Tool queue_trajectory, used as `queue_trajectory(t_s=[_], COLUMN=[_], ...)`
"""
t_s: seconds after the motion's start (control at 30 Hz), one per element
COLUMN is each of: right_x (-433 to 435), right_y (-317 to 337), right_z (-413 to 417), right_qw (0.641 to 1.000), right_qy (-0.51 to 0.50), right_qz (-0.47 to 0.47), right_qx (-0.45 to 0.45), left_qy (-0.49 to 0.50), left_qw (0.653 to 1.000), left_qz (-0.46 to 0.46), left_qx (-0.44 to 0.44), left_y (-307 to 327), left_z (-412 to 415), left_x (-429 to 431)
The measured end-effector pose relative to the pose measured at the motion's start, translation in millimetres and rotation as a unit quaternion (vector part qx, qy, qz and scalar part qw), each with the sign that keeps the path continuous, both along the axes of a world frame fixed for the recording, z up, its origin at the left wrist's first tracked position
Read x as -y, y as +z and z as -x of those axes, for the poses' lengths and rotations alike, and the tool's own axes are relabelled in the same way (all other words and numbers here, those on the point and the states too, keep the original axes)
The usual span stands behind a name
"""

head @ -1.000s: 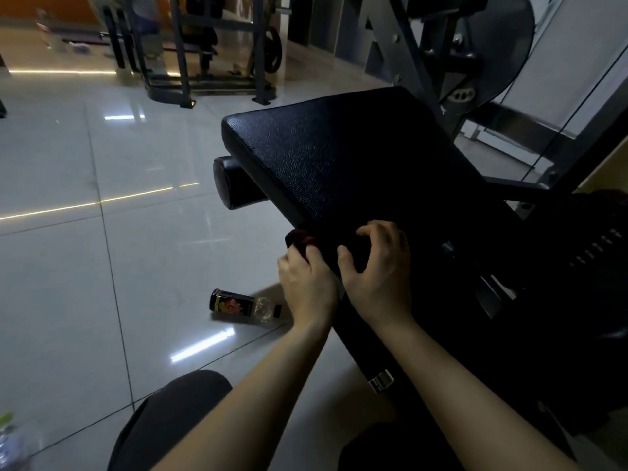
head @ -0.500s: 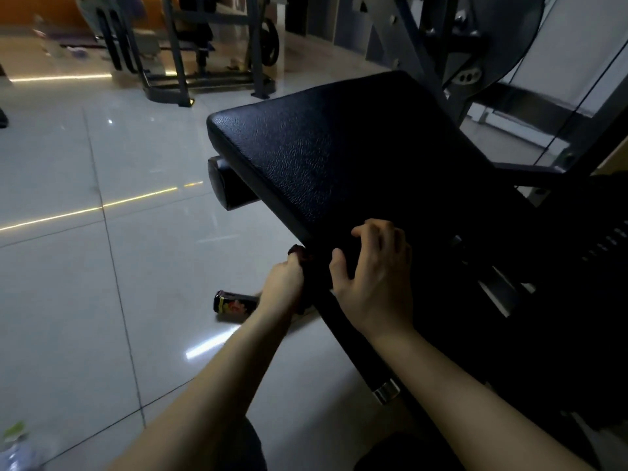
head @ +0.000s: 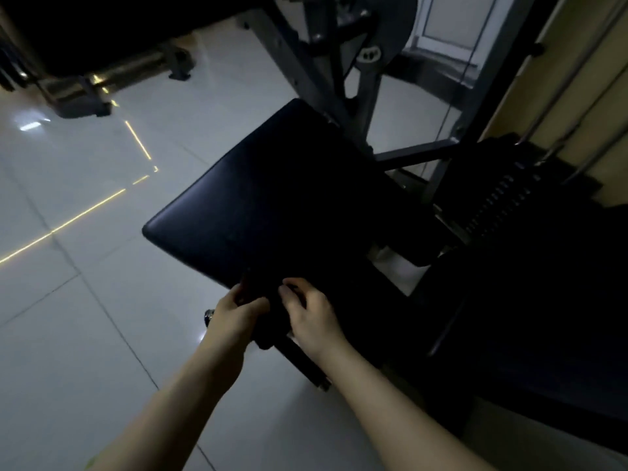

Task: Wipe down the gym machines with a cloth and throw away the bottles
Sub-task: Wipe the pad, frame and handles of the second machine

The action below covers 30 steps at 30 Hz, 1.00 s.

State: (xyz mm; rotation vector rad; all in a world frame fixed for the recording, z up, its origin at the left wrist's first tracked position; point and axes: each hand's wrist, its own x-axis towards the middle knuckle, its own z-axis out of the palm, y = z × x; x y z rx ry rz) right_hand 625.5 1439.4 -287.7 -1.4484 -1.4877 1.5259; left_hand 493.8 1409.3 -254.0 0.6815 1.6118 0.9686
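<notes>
Pale floor tiles [head: 85, 317] are seen around a bench pad [head: 272, 198]. At its 6 o'clock edge a dark cloth [head: 265, 319] is gripped by the left hand [head: 234, 314]. The right hand [head: 312, 314] is curled beside it, hold unclear. Possibly a bottle [head: 208, 316] is glimpsed at the left hand's 9 o'clock.

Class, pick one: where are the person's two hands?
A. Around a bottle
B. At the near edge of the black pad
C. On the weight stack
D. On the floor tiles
B: the left hand and the right hand both meet the near edge of the black pad.
</notes>
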Motion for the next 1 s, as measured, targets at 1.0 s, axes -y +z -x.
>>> queue_trajectory(t_s=[1.0], right_x=[-264], right_y=[61], right_z=[-180], right_qw=[0.931], right_qy=[-0.166], right_qz=[0.323], right_qx=[-0.019], left_qy=[-0.102], left_qw=[0.989], left_qz=[0.084], left_qx=[-0.074], left_y=[39], left_z=[-169], left_x=[-300])
